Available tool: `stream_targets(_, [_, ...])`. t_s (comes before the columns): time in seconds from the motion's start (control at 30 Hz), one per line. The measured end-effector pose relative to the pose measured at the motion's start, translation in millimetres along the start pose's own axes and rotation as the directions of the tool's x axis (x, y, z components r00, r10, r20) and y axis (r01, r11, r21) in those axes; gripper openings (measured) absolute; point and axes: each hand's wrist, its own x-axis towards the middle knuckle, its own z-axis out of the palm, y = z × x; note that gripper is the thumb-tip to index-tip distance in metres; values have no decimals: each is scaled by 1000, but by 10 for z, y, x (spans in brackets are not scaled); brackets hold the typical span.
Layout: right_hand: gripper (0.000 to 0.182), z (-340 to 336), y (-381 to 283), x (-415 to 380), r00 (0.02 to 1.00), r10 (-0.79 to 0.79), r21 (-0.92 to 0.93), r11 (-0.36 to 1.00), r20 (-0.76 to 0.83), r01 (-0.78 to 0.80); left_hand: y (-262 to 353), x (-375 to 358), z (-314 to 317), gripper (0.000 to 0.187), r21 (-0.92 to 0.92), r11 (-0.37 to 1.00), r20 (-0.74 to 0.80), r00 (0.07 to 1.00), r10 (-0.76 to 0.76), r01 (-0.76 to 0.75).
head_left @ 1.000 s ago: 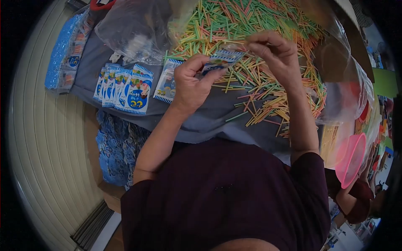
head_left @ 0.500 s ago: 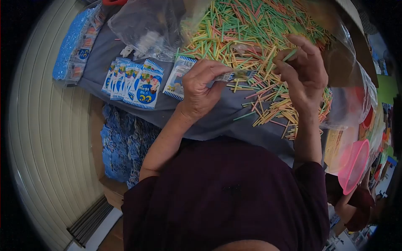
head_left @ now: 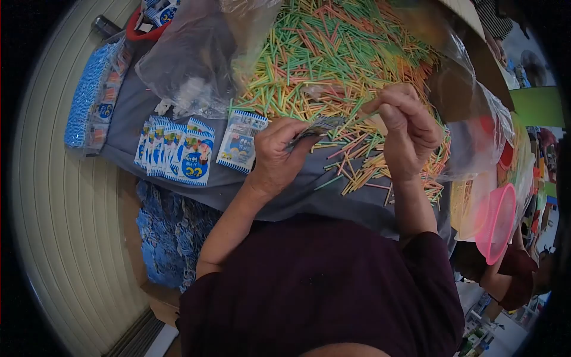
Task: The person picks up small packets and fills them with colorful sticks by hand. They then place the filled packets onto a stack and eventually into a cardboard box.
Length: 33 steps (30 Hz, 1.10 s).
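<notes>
My left hand (head_left: 278, 153) pinches a small packet (head_left: 324, 124) by its near end, over the cloth-covered table. To the right, my right hand (head_left: 407, 131) is closed in a pinch on a thin candy stick (head_left: 370, 107), above the lower part of a big heap of coloured sticks (head_left: 321, 53). A flat packet (head_left: 239, 141) lies just left of my left hand. Further left, several blue-and-white packets (head_left: 193, 156) overlap in a row.
A clear plastic bag (head_left: 184, 65) lies behind the packets. At the far left is a blue bundle of packets (head_left: 95, 98), near a red basket (head_left: 135, 30). Below the table's edge stands a box of blue wrappers (head_left: 166, 232). A pink basket (head_left: 499, 223) and another person (head_left: 511, 273) are at right.
The view has shifted, so the table contents appear lower and further left. My right hand has turned, and its fingers are now more folded together; the packet in my left hand is tilted differently.
</notes>
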Motion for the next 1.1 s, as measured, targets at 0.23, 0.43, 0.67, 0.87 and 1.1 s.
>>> stream_targets(0.23, [19, 85, 27, -69, 869, -359, -339, 815, 340, 469, 225, -36, -13, 25, -15, 1000, 32, 999, 23, -22])
stream_targets(0.43, [17, 67, -29, -71, 911, -291, -253, 895, 292, 367, 255, -131, -85, 27, 13, 1000, -9, 1000, -3, 3])
stream_targets(0.67, [22, 265, 115, -249, 878, -289, -279, 869, 382, 408, 236, -255, -165, 27, 24, 997, -24, 997, 69, -69])
stream_targets(0.87, [18, 437, 60, -220, 892, -243, -190, 924, 381, 333, 336, -292, -332, 26, 11, 999, -70, 997, 36, -35])
stream_targets(1.1, [35, 614, -10, -261, 680, 18, -115, 988, 733, 98, 481, -585, -1003, 19, 145, 977, -178, 975, -130, 157])
